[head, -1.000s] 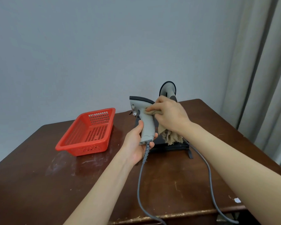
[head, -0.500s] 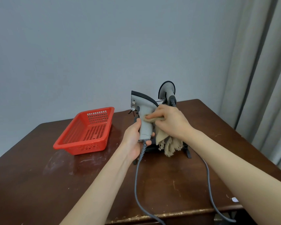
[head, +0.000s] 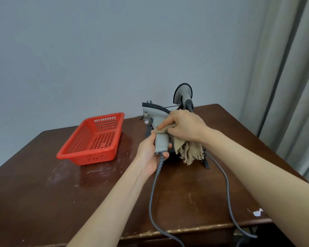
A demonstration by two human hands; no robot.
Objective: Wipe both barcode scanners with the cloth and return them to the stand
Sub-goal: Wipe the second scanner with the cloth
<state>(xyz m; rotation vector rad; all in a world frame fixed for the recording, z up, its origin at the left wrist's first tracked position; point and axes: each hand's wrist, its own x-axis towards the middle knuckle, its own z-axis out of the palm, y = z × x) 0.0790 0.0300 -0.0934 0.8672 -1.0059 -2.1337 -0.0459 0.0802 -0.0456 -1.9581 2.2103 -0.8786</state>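
Note:
My left hand (head: pixel 149 154) grips the lower handle of a grey barcode scanner (head: pixel 155 118), held upright above the table with its black-edged head pointing left. My right hand (head: pixel 184 128) holds a beige fringed cloth (head: pixel 189 150) wrapped against the scanner's handle, its frayed end hanging down. Behind my hands a second grey scanner (head: pixel 183 94) sits head-up in the black stand (head: pixel 206 162), most of which is hidden by my hands and the cloth.
A red perforated plastic basket (head: pixel 95 138) sits on the dark wooden table (head: pixel 43 189) to the left. Two grey cables (head: pixel 152 198) run from the scanners over the front edge. Grey curtains (head: pixel 292 86) hang at the right. A wall stands behind.
The cloth in my right hand has slid down from the scanner's head to the middle of its handle. The scanner stayed upright in my left hand.

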